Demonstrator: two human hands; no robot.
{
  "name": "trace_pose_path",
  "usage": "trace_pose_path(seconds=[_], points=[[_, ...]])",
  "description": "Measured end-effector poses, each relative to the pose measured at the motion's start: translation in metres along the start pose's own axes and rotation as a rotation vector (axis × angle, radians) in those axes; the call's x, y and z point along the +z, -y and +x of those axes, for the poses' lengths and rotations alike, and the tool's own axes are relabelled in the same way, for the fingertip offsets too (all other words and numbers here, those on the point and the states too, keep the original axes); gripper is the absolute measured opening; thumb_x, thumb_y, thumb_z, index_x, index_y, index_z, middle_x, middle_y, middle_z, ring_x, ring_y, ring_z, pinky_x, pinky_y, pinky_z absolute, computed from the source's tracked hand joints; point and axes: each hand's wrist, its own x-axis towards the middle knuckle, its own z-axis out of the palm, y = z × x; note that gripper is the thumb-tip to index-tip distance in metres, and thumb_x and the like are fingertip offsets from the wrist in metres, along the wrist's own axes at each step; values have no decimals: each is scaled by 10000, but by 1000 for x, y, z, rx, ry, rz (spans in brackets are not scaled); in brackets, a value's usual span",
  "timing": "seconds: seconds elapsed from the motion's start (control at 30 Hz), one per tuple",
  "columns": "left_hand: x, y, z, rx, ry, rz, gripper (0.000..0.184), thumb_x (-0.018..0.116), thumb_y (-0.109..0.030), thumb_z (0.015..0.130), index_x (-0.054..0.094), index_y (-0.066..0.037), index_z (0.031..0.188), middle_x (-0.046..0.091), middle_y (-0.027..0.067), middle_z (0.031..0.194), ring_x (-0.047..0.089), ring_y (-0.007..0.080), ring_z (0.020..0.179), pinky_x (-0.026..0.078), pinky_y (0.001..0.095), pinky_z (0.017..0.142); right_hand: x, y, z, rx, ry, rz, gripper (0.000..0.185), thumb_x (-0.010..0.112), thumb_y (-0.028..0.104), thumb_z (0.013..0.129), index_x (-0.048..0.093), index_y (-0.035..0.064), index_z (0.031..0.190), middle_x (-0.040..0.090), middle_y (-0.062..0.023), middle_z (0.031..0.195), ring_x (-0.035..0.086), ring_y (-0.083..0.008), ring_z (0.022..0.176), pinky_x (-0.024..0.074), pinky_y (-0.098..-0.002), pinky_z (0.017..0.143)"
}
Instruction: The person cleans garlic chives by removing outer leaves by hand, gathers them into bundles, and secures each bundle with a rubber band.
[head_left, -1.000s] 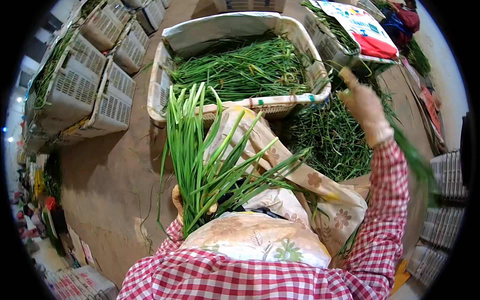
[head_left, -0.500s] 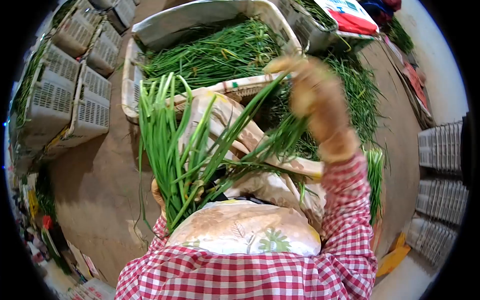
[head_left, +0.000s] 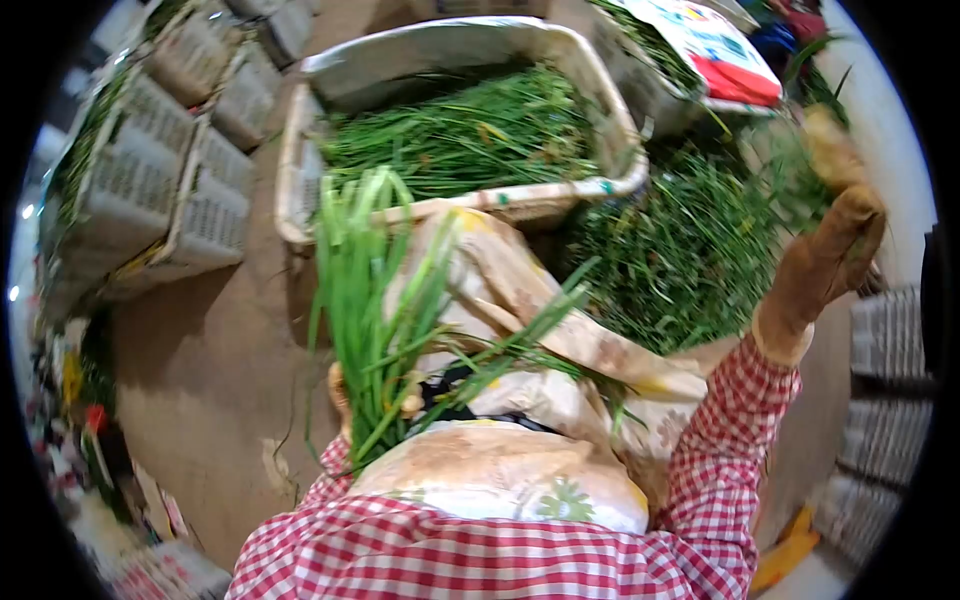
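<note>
Left-side crates: pale, slotted crates [head_left: 140, 150] stood together along your left, with greens [head_left: 88, 140] showing at the top of the nearest.
Left hand: your left hand [head_left: 341, 402] was wrapped around the lower part of a bunch, its thumb across the front.
Bunch: the long green stalks [head_left: 370, 300] stood roughly upright at the left of your patterned apron [head_left: 500, 470], some splaying rightward.
Middle crate: the large crate [head_left: 622, 120] in front of you had a pale lining along its back and held a bed of loose greens [head_left: 460, 140].
Upper-right crate: another crate [head_left: 630, 65] held more greens, with a white-and-red printed bag [head_left: 715, 50] on top.
Floor heap: loose leaves [head_left: 690, 255] lay piled right of the middle crate.
Right hand: your right hand [head_left: 825, 255] was out to the right, too blurred to tell whether it gripped anything.
Far-right stack: pale slatted crates [head_left: 885, 440] stood beyond your sleeve.
</note>
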Motion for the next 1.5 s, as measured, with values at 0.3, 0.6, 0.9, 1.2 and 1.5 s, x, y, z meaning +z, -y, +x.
trace_pose_path(seconds=[0.3, 0.6, 0.9, 1.2, 1.5], points=[[14, 3, 7, -18, 28, 71, 791, 624, -467, 795, 313, -79, 1410, 455, 162, 1333, 547, 343, 1076, 540, 499, 709, 51, 54, -67, 1090, 830, 509, 287, 592, 235, 909, 605, 75, 1147, 632, -6, 805, 514, -51, 654, 413, -141, 558], [37, 4, 13, -161, -91, 190, 728, 622, -339, 769, 350, -26, 1367, 490, 233, 1267, 572, 390, 1040, 489, 582, 837, 67, 63, -101, 1458, 948, 906, 257, 638, 252, 882, 661, 5, 949, 549, 45, 661, 426, -12, 515, 322, -177, 431], [28, 3, 8, -144, -189, 222, 742, 638, -292, 745, 345, -28, 1374, 501, 202, 1277, 556, 356, 1094, 458, 513, 939, 33, 18, -69, 1238, 405, 821, 232, 483, 273, 966, 635, 97, 963, 538, 44, 672, 389, -29, 455, 300, -166, 419], [-2, -2, 0, -102, -172, 246, 818, 643, -175, 743, 224, -92, 1441, 425, 208, 1352, 499, 352, 1174, 435, 469, 985, -5, -54, -23, 349, 119, -1, 303, 420, 312, 988, 583, 57, 995, 607, -36, 756, 593, -119, 628, 499, -238, 601], [14, -6, 3, -161, -122, 538, 955, 738, -219, 712, 167, -66, 1462, 350, 134, 1426, 420, 268, 1259, 346, 418, 1053, 64, 55, -74, 1240, 1097, 716, 227, 653, 274, 867, 669, 62, 945, 532, 47, 599, 404, -23, 430, 305, -173, 364]])
